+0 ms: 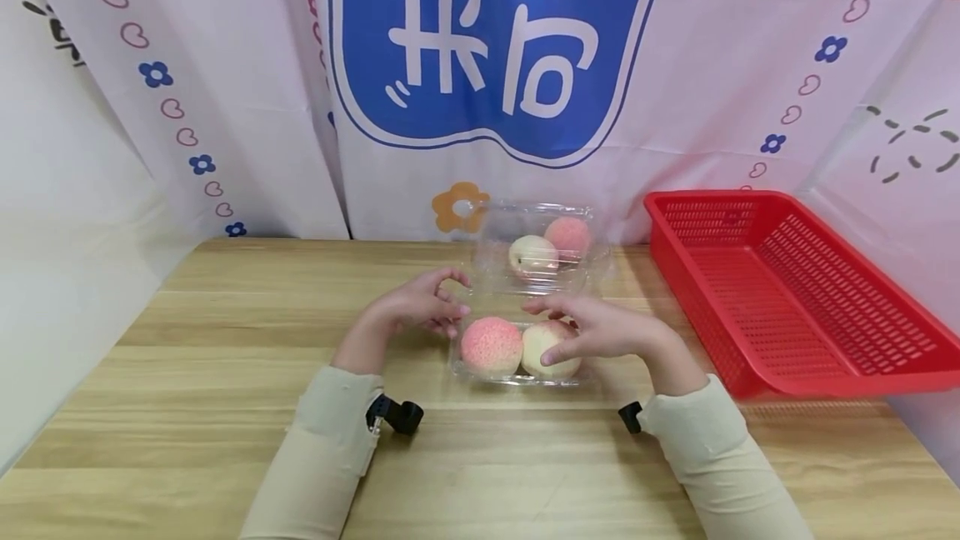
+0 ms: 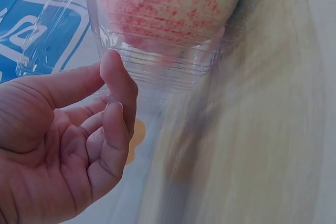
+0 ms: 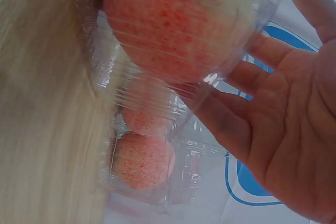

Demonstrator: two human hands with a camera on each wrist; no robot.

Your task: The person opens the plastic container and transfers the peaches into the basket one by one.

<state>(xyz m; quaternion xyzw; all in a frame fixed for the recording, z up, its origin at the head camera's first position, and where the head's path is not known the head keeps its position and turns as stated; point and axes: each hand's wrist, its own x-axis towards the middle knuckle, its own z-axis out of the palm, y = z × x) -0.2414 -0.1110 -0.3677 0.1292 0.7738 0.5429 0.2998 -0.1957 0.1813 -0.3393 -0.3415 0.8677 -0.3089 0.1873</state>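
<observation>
L hand at L end of near box, fingers loosely bent, not clamped. R hand over R end, fingers spread, not clamped; contact unclear for both. Near box on table w/ 2 peaches. Far box behind, 2 more inside. Red basket to R.

Two peaches in clear container
</observation>
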